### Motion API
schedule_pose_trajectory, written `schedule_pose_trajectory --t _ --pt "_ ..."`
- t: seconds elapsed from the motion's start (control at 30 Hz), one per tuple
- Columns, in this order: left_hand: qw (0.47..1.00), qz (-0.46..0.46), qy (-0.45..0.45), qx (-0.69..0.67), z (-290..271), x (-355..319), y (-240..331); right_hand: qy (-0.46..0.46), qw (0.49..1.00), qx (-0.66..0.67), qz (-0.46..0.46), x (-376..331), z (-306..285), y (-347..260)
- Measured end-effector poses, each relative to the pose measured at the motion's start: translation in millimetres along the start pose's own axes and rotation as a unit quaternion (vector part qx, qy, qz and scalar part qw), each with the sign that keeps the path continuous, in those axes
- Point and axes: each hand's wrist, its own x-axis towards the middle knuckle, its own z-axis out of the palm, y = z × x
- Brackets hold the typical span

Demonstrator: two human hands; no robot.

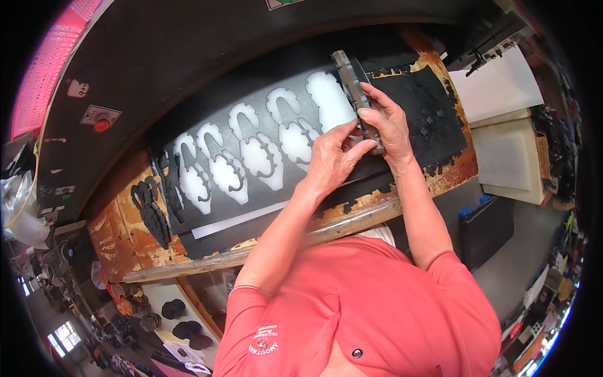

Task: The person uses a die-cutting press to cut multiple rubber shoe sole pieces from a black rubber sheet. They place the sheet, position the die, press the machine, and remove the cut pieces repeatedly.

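Observation:
In both hands I hold a metal cutting die [352, 78], tilted up on its edge. My right hand [391, 125] grips its right side with the thumb across it. My left hand [334, 156] is closed at the die's lower end, its fingertips partly hidden. Beneath lies a black sheet [251, 210] with a row of cut-outs, through which a white surface [254, 157] shows. The cut-out nearest the die is a wider, whole shape; those further left are curved outlines.
A pile of black cut pieces [151, 210] lies at the left of the worn bench. A rounded bar [264, 244] runs along its front edge. Overhead, a dark machine beam [157, 63] carries a red button [102, 125]. White sheets on a box [502, 154] stand right.

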Motion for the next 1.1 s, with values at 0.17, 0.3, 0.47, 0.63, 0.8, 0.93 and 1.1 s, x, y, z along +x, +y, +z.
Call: schedule_pose_trajectory --t 0.17,0.3,0.47,0.63,0.8,0.93,1.1 --pt "0.994 -0.005 0.018 -0.111 0 -6 -11 0.003 1.000 0.022 0.005 1 -4 -2" --pt "0.978 -0.110 0.116 -0.135 0 -14 -9 0.004 1.000 0.024 0.008 1 -5 0" --pt "0.972 -0.013 0.228 0.056 -10 -10 -8 -0.003 1.000 0.003 0.004 0 -2 1" --pt "0.954 -0.050 0.281 0.096 -40 -23 -25 -0.003 1.000 -0.013 -0.009 -1 0 2" --pt "0.920 -0.099 0.369 0.085 -85 -61 -39 0.006 0.999 -0.038 -0.014 0 -6 5" --pt "0.886 -0.166 0.423 0.089 -146 -110 -48 0.024 0.995 -0.087 -0.032 -1 -7 9" --pt "0.838 -0.118 0.465 0.259 -210 -155 -58 0.006 0.994 -0.097 -0.049 3 -12 15"
